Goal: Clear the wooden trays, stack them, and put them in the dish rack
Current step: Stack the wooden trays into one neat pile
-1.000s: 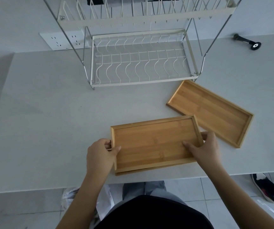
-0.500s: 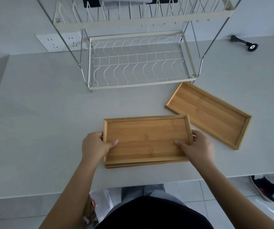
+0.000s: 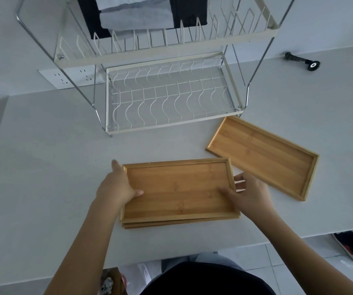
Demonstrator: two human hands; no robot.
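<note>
A stack of wooden trays [image 3: 177, 190] lies on the white table near its front edge, the top tray sitting slightly askew on those beneath. My left hand [image 3: 116, 188] grips the stack's left end, thumb inside the top tray. My right hand [image 3: 250, 193] is at the right end with its thumb on the tray floor and its fingers spread beside the rim. A single wooden tray [image 3: 265, 155] lies apart at the right, angled. The white wire dish rack [image 3: 171, 96] stands behind, its lower shelf bare.
A wall socket plate [image 3: 69, 77] sits behind the rack's left leg. A small black tool [image 3: 303, 61] lies at the table's far right. Folded cloth [image 3: 137, 15] hangs behind the rack's upper shelf. A shoe [image 3: 352, 245] is on the floor.
The camera has come closer and tipped up towards the rack. The stack has stayed in place; my right fingers have spread apart at its right end.
</note>
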